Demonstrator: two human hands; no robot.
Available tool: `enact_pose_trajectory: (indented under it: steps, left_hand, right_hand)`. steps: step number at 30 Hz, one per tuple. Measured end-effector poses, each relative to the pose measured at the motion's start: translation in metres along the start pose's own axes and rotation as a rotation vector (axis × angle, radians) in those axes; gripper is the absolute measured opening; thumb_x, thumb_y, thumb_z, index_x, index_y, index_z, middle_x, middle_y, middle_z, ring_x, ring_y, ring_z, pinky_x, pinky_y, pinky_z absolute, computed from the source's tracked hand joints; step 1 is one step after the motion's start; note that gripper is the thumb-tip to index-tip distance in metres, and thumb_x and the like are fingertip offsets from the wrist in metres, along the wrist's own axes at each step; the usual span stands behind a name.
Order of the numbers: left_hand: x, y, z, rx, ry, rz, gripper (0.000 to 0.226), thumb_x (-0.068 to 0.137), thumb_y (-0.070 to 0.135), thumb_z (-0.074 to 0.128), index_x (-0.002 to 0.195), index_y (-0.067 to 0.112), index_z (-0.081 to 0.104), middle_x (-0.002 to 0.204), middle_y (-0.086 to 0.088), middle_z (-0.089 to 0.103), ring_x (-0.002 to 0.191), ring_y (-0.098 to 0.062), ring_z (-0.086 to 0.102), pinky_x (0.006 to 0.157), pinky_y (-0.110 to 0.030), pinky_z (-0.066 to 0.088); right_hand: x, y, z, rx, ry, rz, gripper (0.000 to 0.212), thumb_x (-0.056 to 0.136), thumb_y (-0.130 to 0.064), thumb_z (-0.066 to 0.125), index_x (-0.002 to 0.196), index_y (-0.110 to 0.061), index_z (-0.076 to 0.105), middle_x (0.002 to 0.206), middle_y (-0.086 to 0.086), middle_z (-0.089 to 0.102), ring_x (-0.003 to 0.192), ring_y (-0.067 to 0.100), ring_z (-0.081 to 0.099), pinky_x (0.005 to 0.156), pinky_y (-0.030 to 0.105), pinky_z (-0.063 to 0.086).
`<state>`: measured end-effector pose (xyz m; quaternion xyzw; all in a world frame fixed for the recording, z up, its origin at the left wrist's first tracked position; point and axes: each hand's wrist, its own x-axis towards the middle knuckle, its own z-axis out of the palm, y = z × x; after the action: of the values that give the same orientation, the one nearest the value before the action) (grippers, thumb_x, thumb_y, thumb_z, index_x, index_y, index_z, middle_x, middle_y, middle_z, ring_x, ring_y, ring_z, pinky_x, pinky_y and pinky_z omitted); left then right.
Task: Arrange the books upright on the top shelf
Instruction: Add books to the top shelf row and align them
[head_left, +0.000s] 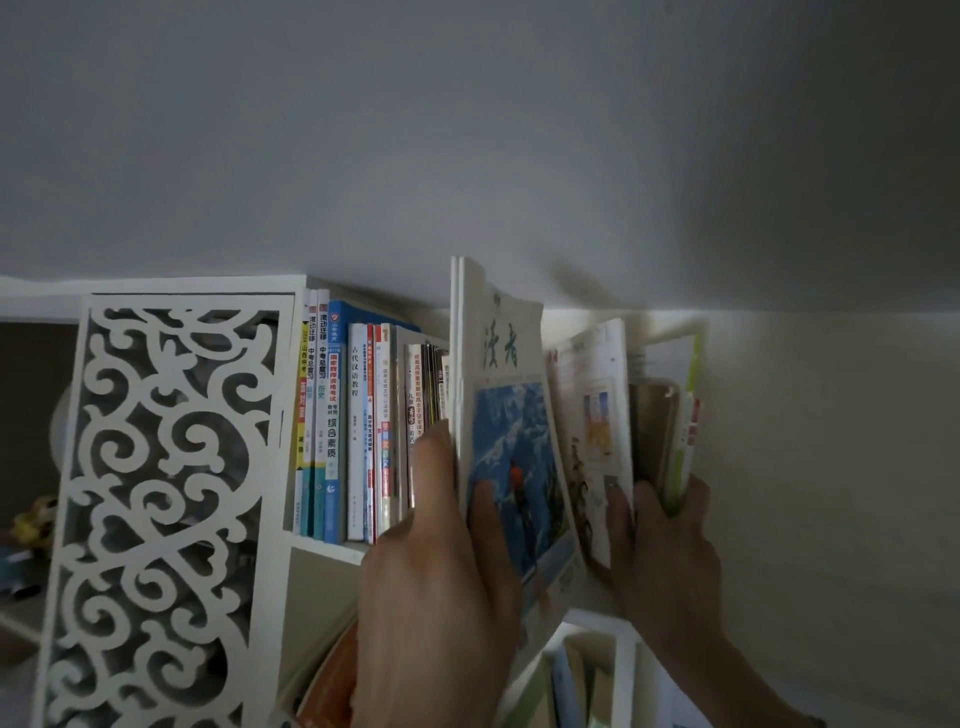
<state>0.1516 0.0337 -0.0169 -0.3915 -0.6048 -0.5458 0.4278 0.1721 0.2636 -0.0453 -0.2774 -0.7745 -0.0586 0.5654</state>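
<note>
Several books are already standing spine-out in a row (363, 436) at the left of the top shelf (324, 552), tight against the fretwork side panel (166, 493). Right of that row I see the piece that matters now: a large thin magazine with a blue mountain cover (511, 441), its long axis close to vertical but leaning, top edge tipped left toward the row and lower corner hanging out past the shelf's near edge. Further right, a few loose books (592, 431) fan open and slump rightward, ending in a green-edged book (683, 441).

My left hand (441, 582) is the nearer one to the magazine. Its thumb lies along the magazine's left side while a fingertip (485, 499) presses on the cover, so it pinches the magazine edge-on. The remaining fingers are hidden behind the pages; I cannot tell how they sit. My right hand (665, 545) reaches up at the right end, fingers curled round the lower edges of the leaning books, with one fingertip (618, 501) pressed on a cover beside them.

As I judge it, the magazine needs to swing upright and slide left and farther in until flush with the standing row, while the right hand pushes the slumping group leftward to close the gap. Below, a lower shelf (597, 670) holds more books.
</note>
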Motion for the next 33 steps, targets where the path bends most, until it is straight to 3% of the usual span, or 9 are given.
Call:
enact_pose_trajectory:
  steps: [2,4,9,16,19,23,27,29,33]
  left_hand:
    - [0.011,0.009,0.009,-0.017,-0.037,0.006,0.021,0.102,0.031,0.045,0.116,0.037,0.031,0.066,0.017,0.054,0.046,-0.001,0.059,0.040,-0.015,0.050]
    - [0.020,0.014,0.025,-0.033,-0.083,0.002,0.019,0.104,0.032,0.040,0.111,0.039,0.025,0.068,0.017,0.051,0.046,0.000,0.058,0.041,-0.015,0.052]
    - [0.028,0.013,0.078,-0.002,-0.175,-0.011,0.021,0.106,0.022,0.041,0.123,0.027,0.029,0.076,0.015,0.050,0.053,-0.003,0.060,0.047,-0.019,0.056]
    - [0.020,-0.005,0.140,-0.083,-0.350,-0.058,0.027,0.108,0.048,0.030,0.126,0.028,0.031,0.072,0.009,0.055,0.053,-0.002,0.057,0.049,-0.016,0.050]
    - [0.014,-0.003,0.143,-0.018,-0.344,-0.035,0.052,0.098,0.070,0.028,0.132,0.030,0.024,0.069,0.008,0.053,0.057,-0.010,0.060,0.053,-0.021,0.048]
    - [0.010,-0.014,0.147,0.017,-0.305,-0.127,0.049,0.107,0.043,0.039,0.147,0.024,0.018,0.069,0.008,0.058,0.054,-0.008,0.059,0.055,-0.026,0.056]
    - [0.005,-0.016,0.147,0.100,-0.284,-0.233,0.070,0.106,0.042,0.040,0.153,0.023,-0.008,0.079,0.007,0.063,0.067,-0.016,0.068,0.066,-0.032,0.058]
    - [0.006,-0.014,0.142,0.136,-0.318,-0.281,0.076,0.105,0.037,0.040,0.156,0.019,-0.014,0.087,0.001,0.068,0.076,-0.023,0.071,0.072,-0.037,0.058]
    - [0.002,-0.012,0.101,0.075,-0.375,-0.257,0.080,0.104,0.028,0.044,0.153,0.025,-0.018,0.089,0.001,0.069,0.071,-0.014,0.068,0.068,-0.024,0.055]
  right_hand:
    - [-0.002,0.006,-0.005,-0.004,-0.012,0.019,0.045,0.103,-0.053,0.023,0.106,-0.020,0.053,0.111,0.017,0.048,0.073,0.018,0.024,0.043,0.020,0.026]
    - [-0.002,0.014,-0.012,0.056,0.058,0.032,0.028,0.103,-0.045,0.044,0.098,-0.018,0.046,0.101,0.021,0.047,0.066,0.025,0.032,0.040,0.022,0.035]
    - [-0.006,0.020,-0.029,0.076,0.161,-0.064,0.023,0.107,-0.037,0.038,0.101,-0.017,0.049,0.099,0.011,0.037,0.074,0.042,0.056,0.037,0.035,0.049]
    - [-0.007,0.022,-0.038,0.180,-0.051,-0.199,0.049,0.102,-0.064,0.011,0.110,-0.044,0.055,0.127,-0.004,0.041,0.072,0.004,0.050,0.044,0.020,0.041]
    - [-0.008,0.025,-0.037,0.228,-0.107,-0.185,0.040,0.098,-0.064,0.023,0.129,-0.049,0.045,0.138,-0.001,0.035,0.074,0.011,0.061,0.050,0.021,0.045]
    - [-0.008,0.022,-0.034,0.192,-0.165,-0.215,0.051,0.092,-0.055,0.038,0.143,-0.050,0.038,0.143,0.002,0.036,0.076,0.021,0.070,0.048,0.026,0.050]
    - [-0.010,0.016,-0.024,0.185,-0.202,-0.236,0.100,0.084,-0.027,0.067,0.162,-0.034,0.005,0.154,0.008,0.038,0.054,0.025,0.065,0.039,0.028,0.041]
    - [-0.012,0.010,-0.021,0.228,-0.240,-0.231,0.120,0.086,-0.020,0.070,0.154,-0.038,-0.027,0.165,0.003,0.026,0.065,0.032,0.069,0.050,0.038,0.051]
    - [-0.012,-0.002,-0.013,0.181,-0.285,-0.033,0.111,0.098,-0.032,0.057,0.142,-0.037,-0.045,0.164,0.012,0.026,0.091,0.041,0.070,0.074,0.044,0.054]
